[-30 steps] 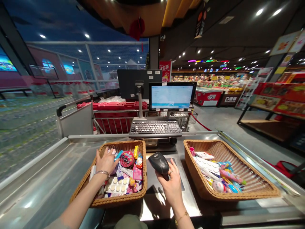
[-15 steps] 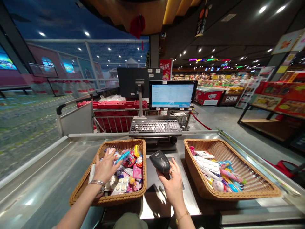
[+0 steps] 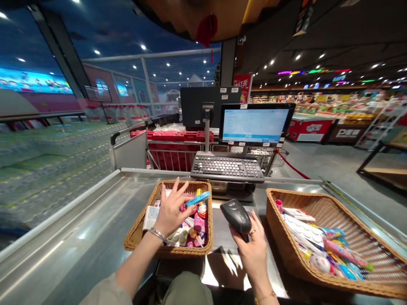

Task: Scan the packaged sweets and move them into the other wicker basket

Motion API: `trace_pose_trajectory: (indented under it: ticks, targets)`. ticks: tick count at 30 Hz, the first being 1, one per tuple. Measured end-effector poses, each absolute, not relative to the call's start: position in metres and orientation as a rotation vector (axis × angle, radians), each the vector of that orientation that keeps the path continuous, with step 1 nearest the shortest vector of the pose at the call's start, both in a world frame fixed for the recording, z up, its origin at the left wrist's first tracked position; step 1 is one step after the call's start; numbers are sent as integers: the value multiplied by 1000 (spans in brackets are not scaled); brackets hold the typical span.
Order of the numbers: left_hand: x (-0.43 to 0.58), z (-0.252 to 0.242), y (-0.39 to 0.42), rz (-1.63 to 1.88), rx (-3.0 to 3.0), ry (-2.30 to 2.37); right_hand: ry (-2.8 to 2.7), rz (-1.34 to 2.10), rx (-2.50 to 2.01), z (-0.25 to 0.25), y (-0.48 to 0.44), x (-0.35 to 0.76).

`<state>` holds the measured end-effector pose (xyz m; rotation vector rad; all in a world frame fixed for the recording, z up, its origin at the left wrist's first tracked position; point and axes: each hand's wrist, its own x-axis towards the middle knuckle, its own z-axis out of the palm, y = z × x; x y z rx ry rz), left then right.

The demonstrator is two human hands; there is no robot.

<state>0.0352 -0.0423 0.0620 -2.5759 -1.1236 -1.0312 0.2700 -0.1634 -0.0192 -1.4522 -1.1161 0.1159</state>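
Note:
My left hand (image 3: 170,209) is over the middle of a wicker basket (image 3: 168,250), with its fingers spread. A blue tube-shaped package (image 3: 197,198) is pinched at the thumb. Below the hand lie a blister card of white tablets (image 3: 178,237), a pink package (image 3: 199,223) and a white card (image 3: 150,217). My right hand (image 3: 252,250) grips a black handheld barcode scanner (image 3: 235,216) above the steel counter (image 3: 79,220). To its right stands a second wicker basket (image 3: 295,192), holding a white blister sheet (image 3: 303,231) and a pink tube (image 3: 346,254).
Behind the baskets are a keyboard (image 3: 227,167) and a lit till monitor (image 3: 254,125). Beyond them stands a red-and-metal cart (image 3: 171,152). Shrink-wrapped bottled water (image 3: 47,165) is stacked to the left. A red freezer chest (image 3: 308,129) stands on the right.
My left hand has moved right across the basket, carrying the blue package with it. The whole view has shifted right, and the scanner remains in my right hand.

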Motion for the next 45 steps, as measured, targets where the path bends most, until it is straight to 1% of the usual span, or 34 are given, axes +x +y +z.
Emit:
trace_pose_trajectory:
  ticks: [3,7,11,15,18,20,23,25,29,32,39,42,45]
  targets:
    - [37,65,-46,-1099,-2639,-1143,-1113,91,-1444,-19,-165,270]
    - [36,66,-44,-1278,-2841,-1407,-1129,74,-1425,-18,-165,269]
    - [37,65,-40,-1623,-2974,-1674,-1146,59,-1409,-17,-166,270]
    - [40,63,-37,-1973,-3015,-1817,-1169,37,-1388,-14,-169,269]
    - [42,62,-35,-2067,-3002,-1860,-1180,26,-1376,-12,-170,268]
    - [42,61,-32,-2047,-2978,-1883,-1179,22,-1375,-11,-170,268]
    - [38,56,-26,-1834,-2965,-1913,-1180,16,-1378,-12,-170,268]
    - [33,49,-22,-1526,-2953,-1959,-1180,21,-1378,-13,-171,269]
    - [20,28,-17,-767,-2807,-2042,-1172,41,-1380,-14,-173,271]
    - [14,11,-13,-454,-2704,-1978,-1163,43,-1384,-14,-173,270]
    - [10,-14,-1,-89,-2658,-1836,-1164,41,-1396,-13,-173,269]
    - [7,-16,-2,-115,-2630,-1765,-1169,36,-1398,-12,-175,270]
    - [5,-14,-9,-178,-2659,-1519,-1171,31,-1398,-12,-175,271]
